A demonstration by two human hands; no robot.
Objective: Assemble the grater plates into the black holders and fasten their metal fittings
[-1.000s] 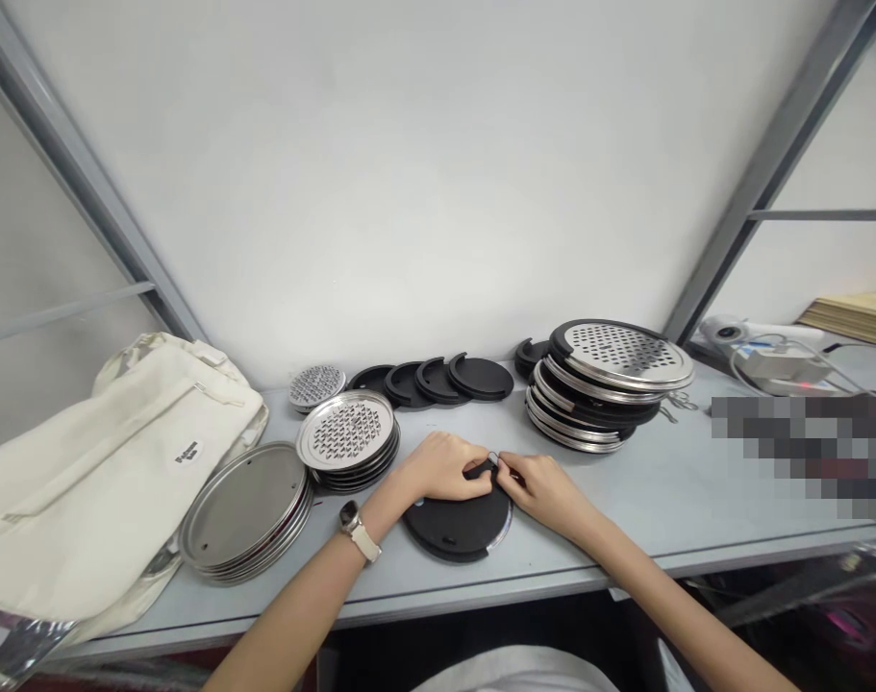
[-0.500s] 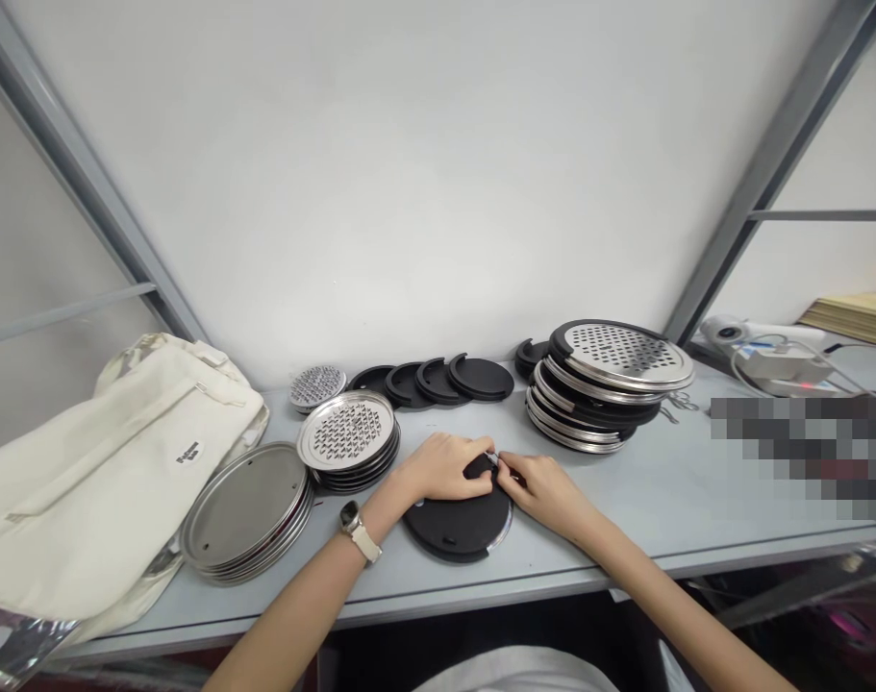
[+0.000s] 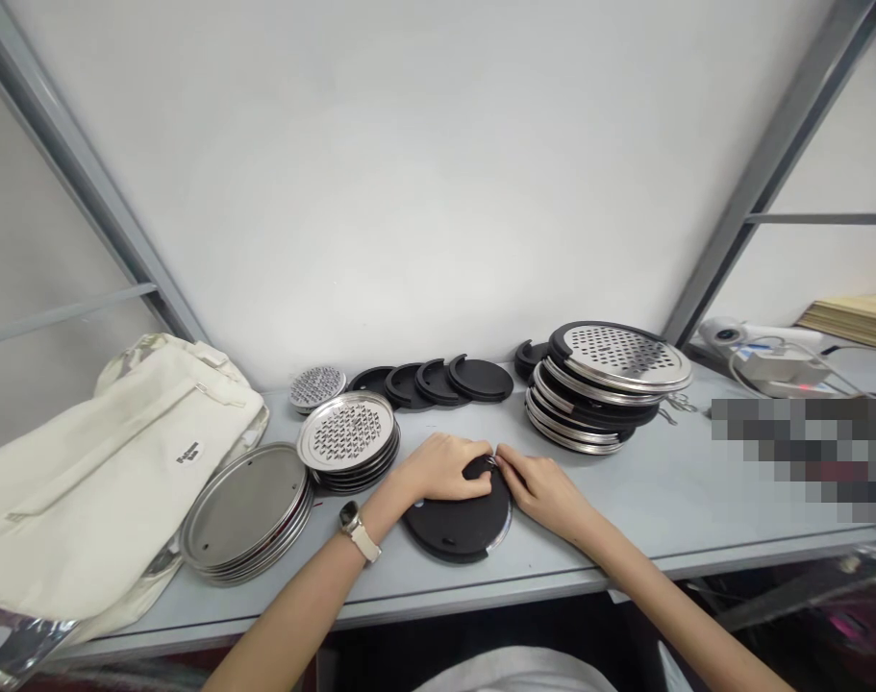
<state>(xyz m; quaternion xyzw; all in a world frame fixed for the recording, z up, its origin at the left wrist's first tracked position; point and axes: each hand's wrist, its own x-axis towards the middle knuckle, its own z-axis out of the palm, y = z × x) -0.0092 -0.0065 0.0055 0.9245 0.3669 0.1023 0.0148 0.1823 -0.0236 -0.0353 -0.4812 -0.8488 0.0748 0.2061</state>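
A black round disc (image 3: pixel 459 524) lies on the table in front of me, a strip of shiny metal showing along its right edge. My left hand (image 3: pixel 444 468) bears on its far left part, with thumb and index finger bent around the far edge. Between the fingertips of both hands is a small shiny metal piece (image 3: pixel 492 460), mostly covered. My right hand (image 3: pixel 542 487) pinches at that piece from the right, its fingers closed together. Several similar black round holders (image 3: pixel 481 379) lie overlapping behind the hands.
To the right stands a tall, leaning stack of metal grater plates in black holders (image 3: pixel 617 358). On the left are a stack of small round graters (image 3: pixel 349 432), a stack of flat metal plates (image 3: pixel 242 509) and a cream cloth bag (image 3: pixel 120 461). A white device with cables (image 3: pixel 776 360) sits far right.
My right fingertips have shifted slightly at the small metal piece, and less of it shows. My left hand and the black disc have stayed in place.
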